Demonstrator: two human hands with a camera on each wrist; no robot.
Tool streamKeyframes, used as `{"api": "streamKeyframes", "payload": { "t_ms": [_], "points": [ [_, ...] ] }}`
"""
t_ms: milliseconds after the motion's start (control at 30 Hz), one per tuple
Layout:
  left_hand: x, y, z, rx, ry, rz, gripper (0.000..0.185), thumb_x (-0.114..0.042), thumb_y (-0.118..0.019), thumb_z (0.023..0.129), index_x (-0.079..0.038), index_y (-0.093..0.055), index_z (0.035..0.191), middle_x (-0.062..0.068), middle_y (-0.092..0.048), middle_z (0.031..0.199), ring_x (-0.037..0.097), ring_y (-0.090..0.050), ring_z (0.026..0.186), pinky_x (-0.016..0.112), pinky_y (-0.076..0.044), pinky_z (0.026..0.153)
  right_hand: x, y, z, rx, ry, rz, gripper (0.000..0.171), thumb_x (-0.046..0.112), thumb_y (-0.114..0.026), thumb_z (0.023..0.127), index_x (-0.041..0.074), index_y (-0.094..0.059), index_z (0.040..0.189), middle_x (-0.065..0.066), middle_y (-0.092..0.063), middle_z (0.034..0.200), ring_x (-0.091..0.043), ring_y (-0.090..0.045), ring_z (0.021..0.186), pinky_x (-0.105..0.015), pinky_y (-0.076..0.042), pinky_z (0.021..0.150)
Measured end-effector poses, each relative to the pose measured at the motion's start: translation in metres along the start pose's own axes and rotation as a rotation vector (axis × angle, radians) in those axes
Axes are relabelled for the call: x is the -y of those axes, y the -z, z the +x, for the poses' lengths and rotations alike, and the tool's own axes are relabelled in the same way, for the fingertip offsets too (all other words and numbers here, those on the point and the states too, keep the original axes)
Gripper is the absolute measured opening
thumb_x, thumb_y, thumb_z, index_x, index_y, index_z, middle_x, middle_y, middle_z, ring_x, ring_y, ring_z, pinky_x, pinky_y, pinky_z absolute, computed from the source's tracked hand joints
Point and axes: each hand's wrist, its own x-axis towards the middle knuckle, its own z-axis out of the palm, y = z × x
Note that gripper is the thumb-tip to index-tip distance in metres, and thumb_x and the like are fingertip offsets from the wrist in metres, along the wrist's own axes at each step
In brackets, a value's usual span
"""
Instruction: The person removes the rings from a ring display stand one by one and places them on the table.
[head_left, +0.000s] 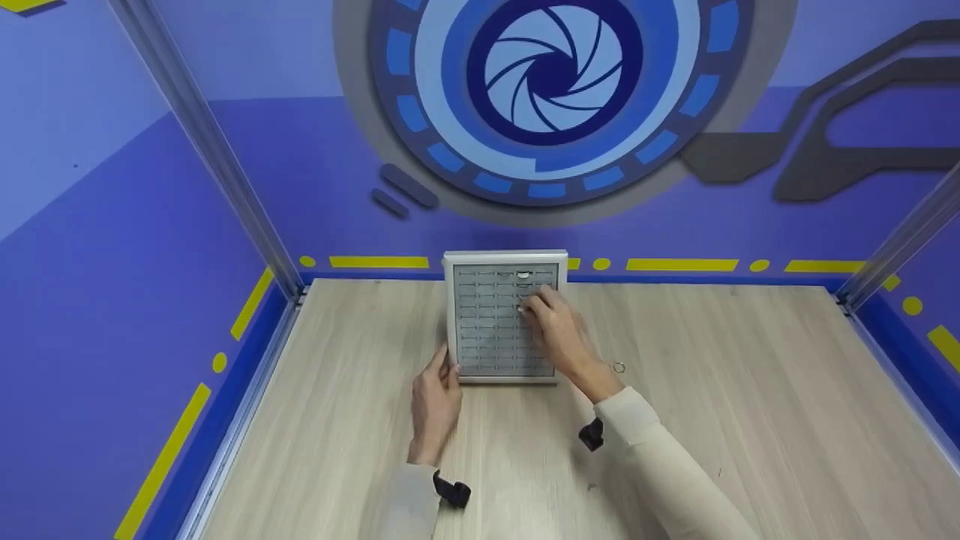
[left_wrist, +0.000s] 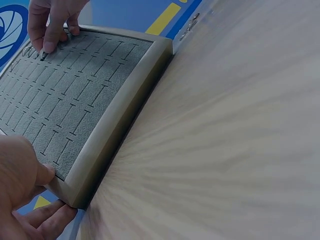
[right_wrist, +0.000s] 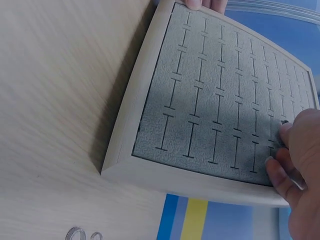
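A ring display tray (head_left: 487, 322) with a pale frame and grey slotted padding stands tilted up near the back wall. My left hand (head_left: 435, 401) grips its lower left corner; in the left wrist view the thumb (left_wrist: 46, 175) lies on the front and fingers reach round the edge. At the upper right slots, my right hand (head_left: 559, 330) pinches a small ring (left_wrist: 43, 56) against the padding, mostly hidden by the fingertips. Several rings (left_wrist: 30, 51) sit in the upper slots close to that hand.
Loose rings (right_wrist: 76, 233) lie on the wooden table (head_left: 360, 337) to the right of the tray. A purple-blue wall (head_left: 300, 180) with yellow markings rises behind it. Metal posts (head_left: 225, 172) stand at the table's corners.
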Motion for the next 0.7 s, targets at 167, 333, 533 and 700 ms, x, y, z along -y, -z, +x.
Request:
{"api": "streamKeyframes", "payload": {
  "t_ms": [167, 333, 533, 700],
  "points": [
    [-0.0009, 0.0009, -0.0005, -0.001, 0.002, 0.001, 0.053, -0.007, -0.067, 0.105, -0.002, -0.053, 0.156, 0.021, -0.064, 0.147, 0.032, -0.071, 0.125, 0.040, -0.063, 0.101, -0.0005, 0.0013, 0.0000, 0.011, 0.008, -0.007, 0.005, 0.003, -0.071, 0.102, 0.005, -0.071, 0.106, -0.006, -0.065, 0.107, -0.025, -0.067, 0.093, -0.038, -0.063, 0.077],
    [-0.0010, 0.0012, -0.0002, 0.003, 0.001, -0.009, 0.053, -0.007, -0.067, 0.105, -0.001, -0.052, 0.156, 0.021, -0.063, 0.149, 0.032, -0.071, 0.127, 0.040, -0.062, 0.102, -0.0015, 0.0015, 0.0000, 0.022, 0.008, -0.019, 0.005, 0.006, -0.071, 0.102, 0.005, -0.071, 0.107, -0.006, -0.066, 0.109, -0.025, -0.069, 0.095, -0.037, -0.065, 0.079],
    [-0.0001, 0.0009, 0.0002, 0.003, -0.001, -0.021, 0.053, -0.007, -0.067, 0.105, 0.000, -0.052, 0.155, 0.021, -0.063, 0.149, 0.032, -0.071, 0.127, 0.040, -0.062, 0.103, -0.0024, 0.0010, -0.0007, 0.011, 0.019, -0.030, 0.006, 0.005, -0.072, 0.102, 0.005, -0.072, 0.108, -0.006, -0.066, 0.110, -0.024, -0.070, 0.096, -0.035, -0.065, 0.079],
    [-0.0002, 0.0010, -0.0004, 0.002, -0.007, -0.025, 0.054, -0.005, -0.068, 0.104, 0.000, -0.053, 0.155, 0.022, -0.064, 0.147, 0.033, -0.071, 0.125, 0.041, -0.062, 0.102, -0.0043, -0.0001, -0.0017, 0.007, 0.034, -0.023, 0.008, 0.005, -0.072, 0.102, 0.004, -0.070, 0.109, -0.007, -0.067, 0.113, -0.024, -0.070, 0.098, -0.035, -0.065, 0.082]
  ]
}}
